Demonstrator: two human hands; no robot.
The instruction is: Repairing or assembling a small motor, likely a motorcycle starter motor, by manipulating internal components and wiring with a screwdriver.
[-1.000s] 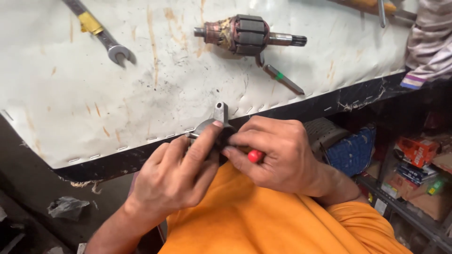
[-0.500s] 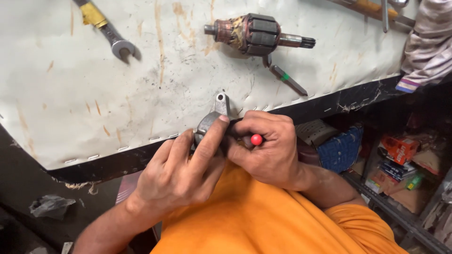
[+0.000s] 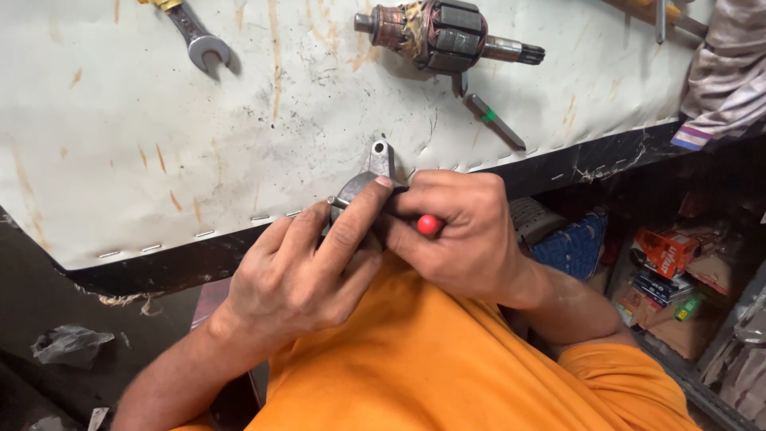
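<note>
My left hand [image 3: 307, 267] grips a small grey metal housing part [image 3: 369, 177] at the bench's near edge, fingers wrapped over it. My right hand [image 3: 455, 231] is closed around a tool with a red handle end [image 3: 429, 225]; its tip is hidden behind the metal part and my fingers. Both hands press together just over the bench edge, above my orange shirt.
On the stained white bench top [image 3: 120, 144] lie a motor armature [image 3: 443, 33], a screwdriver bit [image 3: 495, 121] and a spanner [image 3: 195, 36]. A cloth [image 3: 730, 72] hangs at the right. Boxes [image 3: 666, 251] and clutter sit on the floor at right.
Both hands have stayed clasped on the metal part and the red-handled tool. The view has shifted slightly, with the hands a little higher and to the right.
</note>
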